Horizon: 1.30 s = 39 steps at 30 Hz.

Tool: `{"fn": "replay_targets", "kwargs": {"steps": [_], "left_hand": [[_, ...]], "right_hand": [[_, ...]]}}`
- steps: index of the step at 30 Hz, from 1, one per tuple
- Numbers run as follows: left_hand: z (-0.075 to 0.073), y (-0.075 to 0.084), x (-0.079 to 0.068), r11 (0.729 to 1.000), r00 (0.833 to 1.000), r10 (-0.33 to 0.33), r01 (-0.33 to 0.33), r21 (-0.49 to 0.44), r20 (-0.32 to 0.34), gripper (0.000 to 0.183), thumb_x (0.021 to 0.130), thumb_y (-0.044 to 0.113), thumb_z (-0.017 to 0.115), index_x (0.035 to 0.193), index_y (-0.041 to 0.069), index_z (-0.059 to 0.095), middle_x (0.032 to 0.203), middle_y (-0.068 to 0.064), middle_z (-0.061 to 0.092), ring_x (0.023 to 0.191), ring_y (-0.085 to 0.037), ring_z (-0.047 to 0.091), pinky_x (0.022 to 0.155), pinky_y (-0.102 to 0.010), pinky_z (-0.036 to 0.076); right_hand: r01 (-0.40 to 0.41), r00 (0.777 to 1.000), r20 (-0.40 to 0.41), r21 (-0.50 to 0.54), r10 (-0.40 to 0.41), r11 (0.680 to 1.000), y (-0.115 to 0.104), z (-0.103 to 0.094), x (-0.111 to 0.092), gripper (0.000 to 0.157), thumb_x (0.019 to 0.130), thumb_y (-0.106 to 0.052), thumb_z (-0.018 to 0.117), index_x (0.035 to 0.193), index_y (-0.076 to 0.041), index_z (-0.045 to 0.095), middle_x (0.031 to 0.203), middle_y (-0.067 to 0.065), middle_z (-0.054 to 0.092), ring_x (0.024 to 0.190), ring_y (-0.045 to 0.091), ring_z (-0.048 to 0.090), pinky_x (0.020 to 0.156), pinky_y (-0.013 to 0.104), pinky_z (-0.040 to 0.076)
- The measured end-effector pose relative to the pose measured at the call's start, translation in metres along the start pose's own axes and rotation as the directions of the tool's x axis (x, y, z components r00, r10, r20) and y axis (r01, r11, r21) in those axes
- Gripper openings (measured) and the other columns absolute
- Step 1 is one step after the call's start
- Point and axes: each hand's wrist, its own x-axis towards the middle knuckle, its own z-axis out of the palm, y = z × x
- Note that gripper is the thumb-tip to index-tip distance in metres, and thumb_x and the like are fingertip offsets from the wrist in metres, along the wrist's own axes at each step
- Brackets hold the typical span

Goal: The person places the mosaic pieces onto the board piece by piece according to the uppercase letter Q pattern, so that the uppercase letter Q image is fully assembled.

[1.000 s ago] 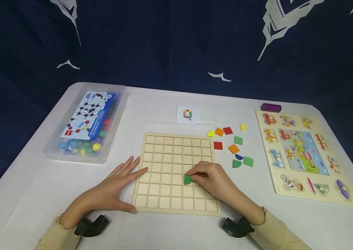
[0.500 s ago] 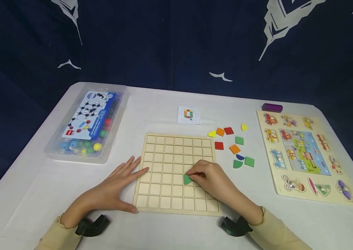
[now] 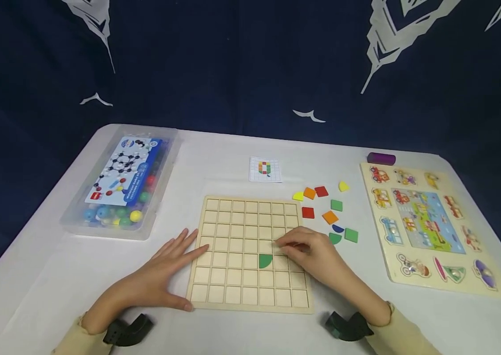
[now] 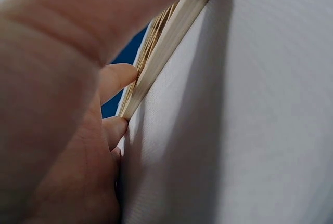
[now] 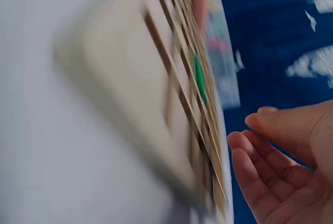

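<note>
In the head view a wooden grid board [image 3: 232, 278] lies on the white table. One green quarter-circle tile [image 3: 265, 261] sits in a cell right of its middle; the right wrist view shows that green tile [image 5: 200, 78] edge-on. My right hand [image 3: 314, 251] hovers over the board's right side, just off the tile, fingers loosely bent and thumb apart from them, holding nothing. Fingers spread, my left hand [image 3: 157, 276] rests at the board's left side. The left wrist view shows its fingertips touching the wooden edge [image 4: 171, 42].
Right of the board lie several loose tiles, among them a red square [image 3: 308, 212] and a blue piece [image 3: 338, 229]. A pattern card [image 3: 266, 169] is behind the board. A clear box of beads [image 3: 122, 172] stands left; a picture puzzle [image 3: 437, 231] and purple cylinder [image 3: 381, 158] lie right.
My right hand has let go of the green quarter-circle tile and drawn back to the right. The tile stays in its cell. My left hand has held its place; the head view has tilted slightly.
</note>
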Motion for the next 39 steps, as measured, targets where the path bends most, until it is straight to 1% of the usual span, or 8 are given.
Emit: {"fn": "replay_targets", "kwargs": {"steps": [4, 9, 13, 17, 24, 31, 35, 39], "left_hand": [[0.0, 0.0, 0.0, 1.0, 1.0, 0.011, -0.011, 0.002, -0.011, 0.106, 0.063, 0.058, 0.076, 0.148, 0.016, 0.029, 0.155, -0.014, 0.006, 0.139, -0.033, -0.001, 0.109, -0.04, -0.003], [0.001, -0.001, 0.0, 1.0, 1.0, 0.015, -0.015, -0.002, -0.017, 0.106, 0.063, 0.058, 0.077, 0.148, 0.016, 0.029, 0.154, -0.015, 0.006, 0.139, -0.034, -0.001, 0.109, -0.035, -0.005], [0.002, -0.001, -0.002, 1.0, 1.0, -0.001, 0.001, -0.002, -0.009, 0.107, 0.062, 0.058, 0.077, 0.148, 0.017, 0.028, 0.155, -0.013, 0.005, 0.139, -0.033, -0.002, 0.109, -0.035, -0.006], [0.002, 0.0, -0.002, 1.0, 1.0, -0.019, 0.019, -0.004, 0.003, 0.107, 0.062, 0.058, 0.077, 0.148, 0.017, 0.029, 0.155, -0.013, 0.005, 0.139, -0.031, -0.003, 0.109, -0.037, -0.005], [0.001, -0.001, -0.001, 1.0, 1.0, -0.023, 0.023, -0.004, 0.014, 0.107, 0.062, 0.057, 0.078, 0.149, 0.019, 0.028, 0.155, -0.011, 0.004, 0.14, -0.029, -0.004, 0.109, -0.036, -0.005], [0.001, -0.003, 0.0, 0.999, 0.999, -0.033, 0.033, -0.012, 0.018, 0.107, 0.061, 0.056, 0.079, 0.149, 0.02, 0.028, 0.156, -0.009, 0.003, 0.14, -0.028, -0.005, 0.109, -0.037, -0.005], [0.001, -0.003, 0.001, 0.999, 0.999, -0.038, 0.038, -0.016, 0.021, 0.107, 0.061, 0.056, 0.079, 0.149, 0.02, 0.028, 0.156, -0.009, 0.003, 0.14, -0.027, -0.005, 0.109, -0.038, -0.005], [0.002, -0.002, 0.001, 0.999, 0.999, -0.034, 0.035, -0.014, 0.022, 0.107, 0.061, 0.057, 0.078, 0.149, 0.02, 0.028, 0.156, -0.009, 0.003, 0.14, -0.027, -0.005, 0.109, -0.038, -0.005]], "right_hand": [[-0.072, 0.991, -0.119, -0.02, 0.069, 0.997, 0.015, -0.031, -0.007, 0.019, 0.08, 0.003, 0.07, 0.098, -0.004, 0.072, 0.097, 0.0, 0.066, 0.088, 0.01, 0.06, 0.072, 0.02, 0.051], [-0.229, 0.95, -0.227, -0.033, 0.216, 0.973, 0.031, -0.062, -0.02, 0.018, 0.088, -0.005, 0.065, 0.104, 0.001, 0.069, 0.1, 0.011, 0.066, 0.088, 0.003, 0.057, 0.071, 0.014, 0.048], [-0.331, 0.921, -0.229, -0.028, 0.316, 0.943, 0.039, -0.071, -0.029, 0.024, 0.092, -0.016, 0.061, 0.109, 0.0, 0.068, 0.106, 0.013, 0.066, 0.094, -0.001, 0.053, 0.071, 0.013, 0.047], [-0.369, 0.912, -0.207, -0.032, 0.355, 0.929, 0.048, -0.069, -0.035, 0.024, 0.091, -0.016, 0.062, 0.11, -0.001, 0.068, 0.108, 0.013, 0.065, 0.096, 0.005, 0.054, 0.069, 0.016, 0.048], [-0.334, 0.932, -0.195, -0.126, 0.307, 0.934, 0.052, -0.066, -0.034, 0.018, 0.087, -0.003, 0.065, 0.103, 0.0, 0.07, 0.103, 0.014, 0.067, 0.096, 0.027, 0.058, 0.067, 0.018, 0.049], [-0.27, 0.952, -0.202, -0.191, 0.232, 0.944, 0.058, -0.06, -0.032, 0.023, 0.078, 0.003, 0.072, 0.1, -0.002, 0.072, 0.097, 0.01, 0.068, 0.086, 0.022, 0.06, 0.065, 0.018, 0.048], [-0.24, 0.961, -0.198, -0.245, 0.194, 0.939, 0.058, -0.055, -0.03, 0.027, 0.072, 0.006, 0.076, 0.097, -0.001, 0.072, 0.09, 0.008, 0.066, 0.075, 0.018, 0.058, 0.063, 0.021, 0.05], [-0.234, 0.963, -0.198, -0.281, 0.182, 0.931, 0.057, -0.051, -0.029, 0.029, 0.069, 0.007, 0.077, 0.096, -0.001, 0.072, 0.087, 0.006, 0.065, 0.072, 0.016, 0.056, 0.061, 0.023, 0.049]]}}
